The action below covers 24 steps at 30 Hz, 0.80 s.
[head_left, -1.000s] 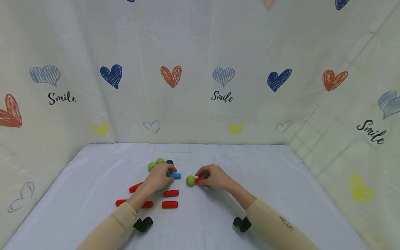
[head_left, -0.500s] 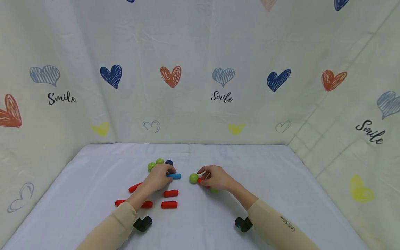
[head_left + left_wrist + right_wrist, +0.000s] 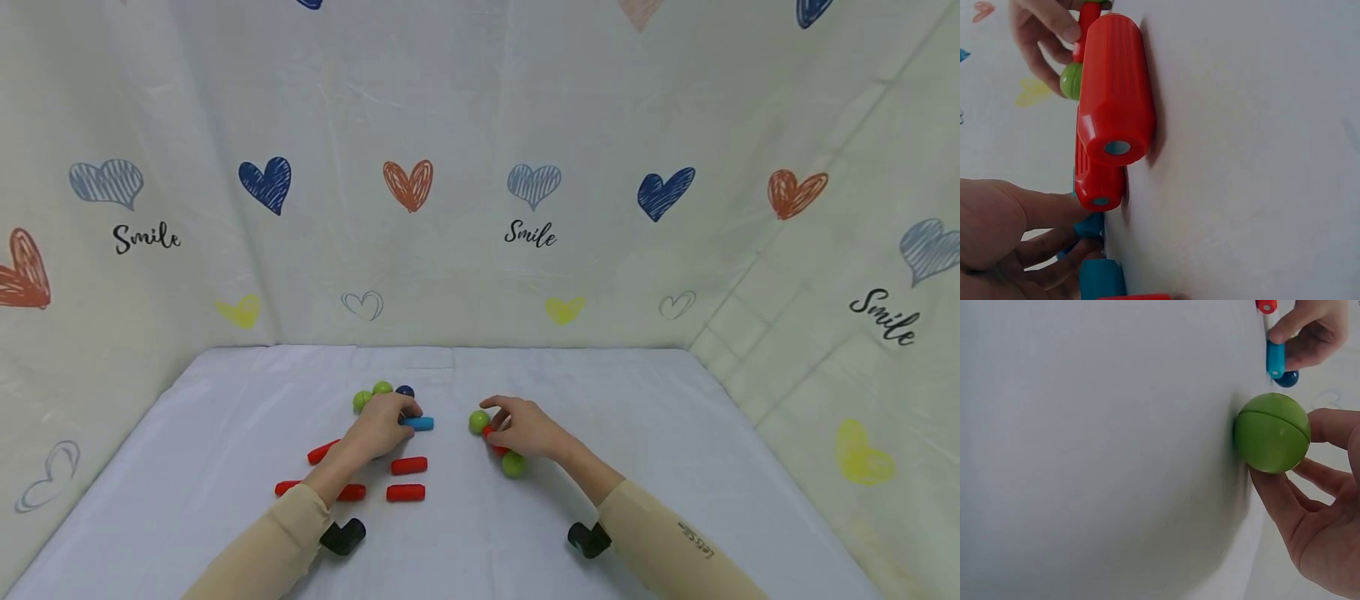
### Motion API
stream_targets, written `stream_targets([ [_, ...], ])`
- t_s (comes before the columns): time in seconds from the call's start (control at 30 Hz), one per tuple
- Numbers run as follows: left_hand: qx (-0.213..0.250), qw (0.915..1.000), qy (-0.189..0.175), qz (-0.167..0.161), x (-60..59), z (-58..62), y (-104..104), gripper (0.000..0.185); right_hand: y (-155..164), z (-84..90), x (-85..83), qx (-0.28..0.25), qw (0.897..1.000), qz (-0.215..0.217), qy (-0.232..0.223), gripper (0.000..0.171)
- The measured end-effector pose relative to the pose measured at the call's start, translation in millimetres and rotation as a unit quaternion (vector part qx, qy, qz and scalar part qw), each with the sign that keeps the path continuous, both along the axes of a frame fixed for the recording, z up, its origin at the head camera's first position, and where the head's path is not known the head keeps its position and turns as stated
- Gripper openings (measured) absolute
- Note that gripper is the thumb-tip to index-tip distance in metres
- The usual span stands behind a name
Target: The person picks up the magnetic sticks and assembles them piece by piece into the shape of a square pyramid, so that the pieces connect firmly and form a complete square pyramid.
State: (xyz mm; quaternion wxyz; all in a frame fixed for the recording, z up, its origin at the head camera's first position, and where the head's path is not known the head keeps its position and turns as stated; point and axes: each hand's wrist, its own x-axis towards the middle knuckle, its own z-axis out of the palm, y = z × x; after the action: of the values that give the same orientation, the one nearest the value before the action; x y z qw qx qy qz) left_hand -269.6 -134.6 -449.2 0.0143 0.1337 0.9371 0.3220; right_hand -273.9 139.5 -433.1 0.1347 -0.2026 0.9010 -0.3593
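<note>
My left hand [image 3: 381,425] pinches a light blue rod [image 3: 422,423] lying on the white cloth; its right end sticks out past the thumb, as the right wrist view shows too. My right hand [image 3: 525,429] holds a short red rod [image 3: 500,451] between thumb and fingers. That rod runs at a slant between two green balls, one ball [image 3: 479,422] at its far end and the other ball [image 3: 513,464] at its near end. In the right wrist view the near green ball [image 3: 1272,433] hides the rod behind it.
Beyond my left hand sit green balls [image 3: 362,402] and a dark blue ball [image 3: 406,391]. Several loose red rods lie around my left forearm, among them one rod [image 3: 409,466] and another rod [image 3: 406,493] to its right. A heart-printed curtain [image 3: 465,267] hangs behind the table.
My right hand has turned the red rod from nearly level to slanted, its far ball moving right and away, the near ball coming into view. The left hand stays in place.
</note>
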Motion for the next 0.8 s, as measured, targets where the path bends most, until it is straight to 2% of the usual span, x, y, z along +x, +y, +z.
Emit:
stream_targets([
  [0.5,0.013,0.9997,-0.007,-0.018,1.4,4.3,8.5,0.022,5.7,-4.5,2.6,-0.015,0.999,-0.041,0.014,0.045],
  [0.8,0.021,0.999,-0.008,-0.038,-1.0,6.4,18.0,0.023,5.9,-7.5,3.6,-0.026,0.997,-0.077,-0.003,0.043],
])
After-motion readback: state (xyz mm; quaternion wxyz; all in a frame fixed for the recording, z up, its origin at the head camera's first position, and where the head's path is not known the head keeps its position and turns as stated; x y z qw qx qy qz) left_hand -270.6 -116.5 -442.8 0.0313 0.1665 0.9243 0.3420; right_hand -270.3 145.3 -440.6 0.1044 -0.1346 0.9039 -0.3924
